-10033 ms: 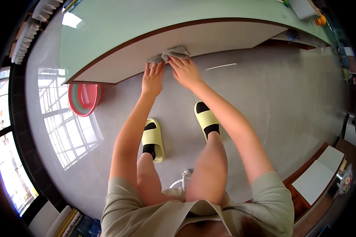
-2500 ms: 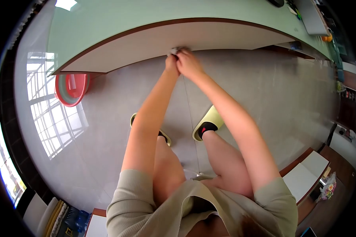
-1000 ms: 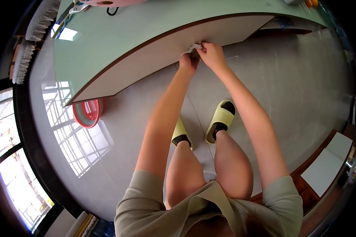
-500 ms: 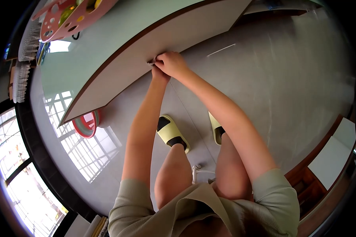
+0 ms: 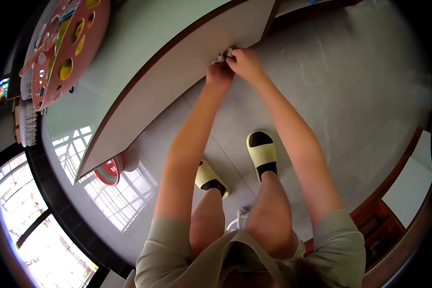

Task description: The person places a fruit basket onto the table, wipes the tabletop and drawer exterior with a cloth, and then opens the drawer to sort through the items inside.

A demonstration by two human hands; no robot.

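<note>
A crumpled grey cloth (image 5: 222,57) shows between my two hands, close to the pale side panel (image 5: 177,72) below the green tabletop. My left hand (image 5: 220,77) is closed on the cloth from below, its fingers partly hidden. Just right of it and touching it, my right hand (image 5: 245,62) pinches the cloth's other end. The panel's dark brown edge (image 5: 149,64) runs above both hands.
A pink basket with holes (image 5: 84,43) stands on the green tabletop (image 5: 129,36) at upper left. Below the table's corner is a red basin (image 5: 108,172) on the grey floor. My feet wear yellow-green slippers (image 5: 262,153). Brown furniture with white panels (image 5: 408,192) is at right.
The view has turned, bringing the pink basket further in at the left. The cloth, spread under both hands ten seconds ago, is now bunched between them. Both hands have shifted along the panel; my feet have moved.
</note>
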